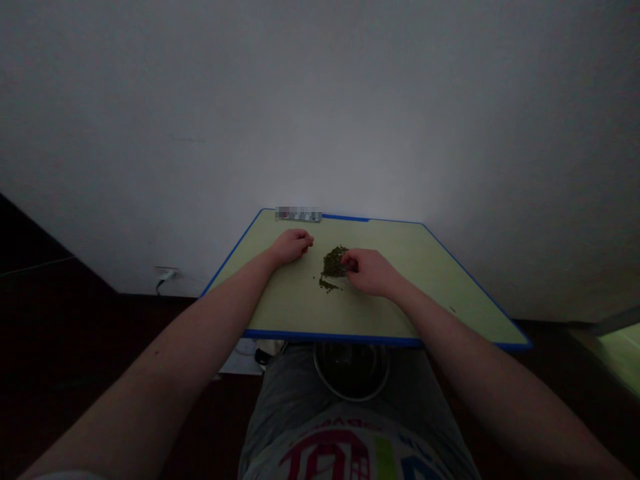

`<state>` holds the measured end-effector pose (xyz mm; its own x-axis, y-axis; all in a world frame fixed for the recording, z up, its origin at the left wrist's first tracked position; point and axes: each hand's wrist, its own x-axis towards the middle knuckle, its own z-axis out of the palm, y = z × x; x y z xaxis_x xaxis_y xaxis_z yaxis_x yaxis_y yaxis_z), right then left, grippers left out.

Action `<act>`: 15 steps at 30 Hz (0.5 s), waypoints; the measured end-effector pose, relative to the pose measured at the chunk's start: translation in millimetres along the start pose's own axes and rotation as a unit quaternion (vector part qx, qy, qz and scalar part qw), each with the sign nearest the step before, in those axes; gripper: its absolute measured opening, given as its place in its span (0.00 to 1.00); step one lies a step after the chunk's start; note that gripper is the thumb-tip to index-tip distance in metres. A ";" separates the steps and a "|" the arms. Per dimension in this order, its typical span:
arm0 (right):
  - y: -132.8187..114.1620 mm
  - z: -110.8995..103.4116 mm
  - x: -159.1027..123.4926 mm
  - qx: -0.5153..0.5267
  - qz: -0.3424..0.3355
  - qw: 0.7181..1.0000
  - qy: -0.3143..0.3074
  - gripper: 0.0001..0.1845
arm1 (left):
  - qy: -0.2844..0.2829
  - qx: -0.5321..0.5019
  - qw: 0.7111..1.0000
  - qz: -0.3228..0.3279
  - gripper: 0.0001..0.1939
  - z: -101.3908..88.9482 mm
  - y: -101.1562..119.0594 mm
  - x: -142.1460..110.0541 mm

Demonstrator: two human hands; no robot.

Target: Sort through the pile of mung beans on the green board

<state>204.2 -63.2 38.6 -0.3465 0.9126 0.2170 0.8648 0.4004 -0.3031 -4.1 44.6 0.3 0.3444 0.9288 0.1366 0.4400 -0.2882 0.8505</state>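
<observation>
A small heap of green beans, seemingly mung beans (334, 262), lies spread on the pale tabletop (285, 303), with a thin line of loose ones in front of it. At the heap's right edge, my right hand (370, 270) has its thumb and fingers pinched together; whatever is between the fingertips is too small to make out. My left hand (293, 245) rests on the table left of the heap, apart from it. Its fingers are curled closed, and the inside of the grip is hidden. A metal bowl (353, 397) sits on my lap, partly under the table's front edge.
The table has a blue edge strip (325, 335) and stands against a plain wall (320, 113). A flat, partly blurred object (300, 215) lies at the back left edge. A wall outlet with a plug (167, 273) is low on the left. A tiny dark speck (453, 309) lies at right.
</observation>
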 end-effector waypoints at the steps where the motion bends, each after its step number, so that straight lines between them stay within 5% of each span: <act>1: -0.2 -0.3 -0.9 0.000 -0.001 1.000 -0.002 0.14 | 0.001 0.001 1.000 0.001 0.13 0.0 0.0 0.0; 15: -4.1 2.8 0.9 -0.021 -0.002 1.000 0.006 0.12 | -0.003 0.009 1.000 0.004 0.12 -0.2 1.7 0.4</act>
<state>199.3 -63.8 37.4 -0.3449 0.9101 0.2299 0.8784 0.3992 -0.2626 -3.4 44.5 1.8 0.3521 0.9254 0.1406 0.4517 -0.2995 0.8404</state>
